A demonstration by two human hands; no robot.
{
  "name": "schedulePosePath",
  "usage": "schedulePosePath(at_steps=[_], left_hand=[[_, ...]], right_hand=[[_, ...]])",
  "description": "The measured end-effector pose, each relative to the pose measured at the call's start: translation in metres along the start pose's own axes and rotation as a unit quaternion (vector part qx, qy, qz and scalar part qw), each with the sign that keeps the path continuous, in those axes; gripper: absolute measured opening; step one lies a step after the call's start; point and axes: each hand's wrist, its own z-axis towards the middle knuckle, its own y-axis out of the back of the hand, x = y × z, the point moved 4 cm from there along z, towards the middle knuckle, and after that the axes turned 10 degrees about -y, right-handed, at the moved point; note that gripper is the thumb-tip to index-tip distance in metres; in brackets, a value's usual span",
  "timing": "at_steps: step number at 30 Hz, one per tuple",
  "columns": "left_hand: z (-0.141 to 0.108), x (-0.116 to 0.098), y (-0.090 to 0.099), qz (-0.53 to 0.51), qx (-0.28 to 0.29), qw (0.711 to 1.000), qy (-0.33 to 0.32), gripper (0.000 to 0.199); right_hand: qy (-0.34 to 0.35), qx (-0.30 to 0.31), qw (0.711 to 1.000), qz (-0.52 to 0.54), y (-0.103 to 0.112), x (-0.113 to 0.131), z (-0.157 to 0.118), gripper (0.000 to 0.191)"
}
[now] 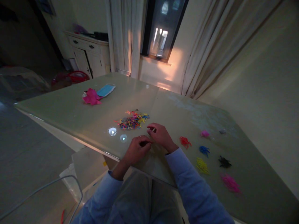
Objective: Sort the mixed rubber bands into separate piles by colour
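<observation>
A mixed pile of small coloured rubber bands [132, 120] lies on the table in front of my hands. My left hand [137, 150] is near the table's front edge, its thumb and forefinger closed in a pinch. What it pinches, if anything, is too small to make out. Just right of it, my right hand [161, 135] has its fingers curled and thumb drawn in, close to the pile's right side. Any item in those fingers cannot be made out. To the right lie separate bunches: red bands [185, 142], blue bands [204, 151], yellow bands [202, 165], black bands [224, 162] and pink bands [230, 183].
A smaller pink bunch [205, 133] and a greyish bit [222, 132] lie farther right on the glossy table [70, 118]. At the far left are a blue face mask [106, 90] and crumpled pink material [92, 97]. Lamp reflections show near the pile.
</observation>
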Motion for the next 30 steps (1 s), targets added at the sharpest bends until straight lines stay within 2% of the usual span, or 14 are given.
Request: schedulePosePath(at_steps=[5, 11, 18, 25, 27, 28, 29, 30], left_hand=[[0.0, 0.001, 0.0, -0.025, -0.001, 1.0, 0.009, 0.017], [0.0, 0.003, -0.001, -0.032, -0.023, 0.999, 0.012, 0.018], [-0.001, 0.007, -0.001, -0.032, -0.032, 0.999, 0.009, 0.019], [0.0, 0.008, -0.001, -0.022, -0.033, 0.999, 0.009, 0.02], [0.0, 0.007, -0.001, -0.023, -0.031, 0.999, 0.009, 0.02], [0.001, 0.007, -0.001, -0.026, -0.03, 0.999, 0.011, 0.02], [0.001, 0.007, -0.001, -0.028, -0.028, 0.999, 0.014, 0.02], [0.001, 0.007, -0.001, -0.03, -0.029, 0.999, 0.018, 0.02]], right_hand=[[0.02, 0.039, 0.997, -0.067, -0.029, 0.012, 0.038, 0.014], [0.031, 0.047, 0.996, -0.065, -0.035, 0.011, 0.048, 0.018], [0.02, 0.013, 0.999, 0.028, -0.028, 0.001, 0.045, 0.014], [-0.055, -0.029, 0.981, 0.181, -0.02, -0.009, 0.036, 0.018], [-0.087, -0.03, 0.965, 0.246, -0.013, -0.009, 0.026, 0.024], [-0.111, -0.027, 0.946, 0.304, -0.009, -0.008, 0.018, 0.025], [-0.138, -0.02, 0.916, 0.376, -0.004, -0.008, 0.009, 0.025], [-0.167, -0.008, 0.872, 0.46, 0.0, -0.008, -0.002, 0.026]])
